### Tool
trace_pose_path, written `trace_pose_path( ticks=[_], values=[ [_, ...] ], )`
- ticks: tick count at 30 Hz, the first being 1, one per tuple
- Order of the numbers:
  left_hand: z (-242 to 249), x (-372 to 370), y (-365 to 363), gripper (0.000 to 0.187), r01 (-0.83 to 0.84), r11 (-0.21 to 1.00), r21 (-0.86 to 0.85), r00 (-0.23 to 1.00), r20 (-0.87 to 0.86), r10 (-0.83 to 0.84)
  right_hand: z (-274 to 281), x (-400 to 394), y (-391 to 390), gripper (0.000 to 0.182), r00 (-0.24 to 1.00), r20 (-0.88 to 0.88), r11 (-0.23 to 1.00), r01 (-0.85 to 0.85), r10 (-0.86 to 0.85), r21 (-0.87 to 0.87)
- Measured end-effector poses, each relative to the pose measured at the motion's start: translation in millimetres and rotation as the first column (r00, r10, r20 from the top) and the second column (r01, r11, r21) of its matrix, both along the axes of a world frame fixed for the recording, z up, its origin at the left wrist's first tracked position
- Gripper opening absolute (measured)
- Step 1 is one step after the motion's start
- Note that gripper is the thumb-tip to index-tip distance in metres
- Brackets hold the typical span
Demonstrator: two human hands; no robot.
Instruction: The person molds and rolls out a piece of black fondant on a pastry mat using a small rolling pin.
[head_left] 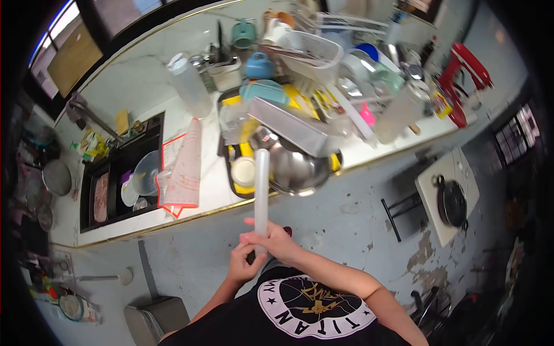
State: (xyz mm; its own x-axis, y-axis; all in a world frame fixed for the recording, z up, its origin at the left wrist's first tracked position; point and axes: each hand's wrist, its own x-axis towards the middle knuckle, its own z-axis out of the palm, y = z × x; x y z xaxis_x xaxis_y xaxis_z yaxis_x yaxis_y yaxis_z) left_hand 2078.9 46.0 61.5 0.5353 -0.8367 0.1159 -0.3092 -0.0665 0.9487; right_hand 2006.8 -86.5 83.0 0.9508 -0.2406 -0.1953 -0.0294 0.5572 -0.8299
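Observation:
A long, whitish, smooth rolling pin [261,184] stands nearly upright in front of my body, its far end reaching over the counter edge. My right hand [277,240] is wrapped round its lower part. Just below and to the left, my left hand [244,264] is closed at the bottom end of the pin; some of its fingers are hidden. Beyond the pin lie a shiny steel bowl [300,169], a rectangular metal loaf pan [291,128] and a small pale cup [243,172], on a black and yellow mat [231,104].
Left of the mat, a rolled baking mat with red edges [183,167] lies by the black sink [92,216]. A white basket [311,55], a plastic pitcher [189,86] and a red stand mixer [461,75] crowd the counter. A black pot [452,203] rests on a side table.

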Motion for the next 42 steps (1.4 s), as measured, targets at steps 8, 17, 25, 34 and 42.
trace_pose_path(
  ticks=[8, 17, 25, 34, 42],
  values=[
    [22.3, -124.7, -12.7, 0.016, 0.591, 0.805, -0.054, 0.806, 0.089, -0.585, 43.9, -183.9, -5.3, 0.02, 0.67, 0.028, 0.651, 0.709, -0.742, 0.272],
    [36.7, -324.9, -60.3, 0.019, 0.961, 0.27, -0.056, 0.265, 0.458, -0.848, 68.7, -478.7, 61.5, 0.019, -0.462, 0.146, -0.424, 0.876, -0.875, 0.229],
    [24.4, -504.6, -70.7, 0.026, 0.99, -0.087, -0.111, 0.012, 0.681, -0.732, 12.9, -571.6, 151.6, 0.024, -0.853, 0.016, -0.828, 0.511, -0.522, 0.229],
    [8.7, -721.8, -80.3, 0.036, 0.849, -0.517, -0.11, -0.412, 0.475, -0.777, -19.8, -711.9, 185.0, 0.022, -0.87, -0.028, -0.844, 0.47, -0.493, 0.257],
    [-9.4, -935.0, -60.1, 0.05, 0.744, -0.617, -0.256, -0.66, -0.135, -0.739, -18.3, -825.3, 227.8, 0.045, -0.866, -0.086, -0.696, 0.45, -0.492, -0.56]
  ],
)
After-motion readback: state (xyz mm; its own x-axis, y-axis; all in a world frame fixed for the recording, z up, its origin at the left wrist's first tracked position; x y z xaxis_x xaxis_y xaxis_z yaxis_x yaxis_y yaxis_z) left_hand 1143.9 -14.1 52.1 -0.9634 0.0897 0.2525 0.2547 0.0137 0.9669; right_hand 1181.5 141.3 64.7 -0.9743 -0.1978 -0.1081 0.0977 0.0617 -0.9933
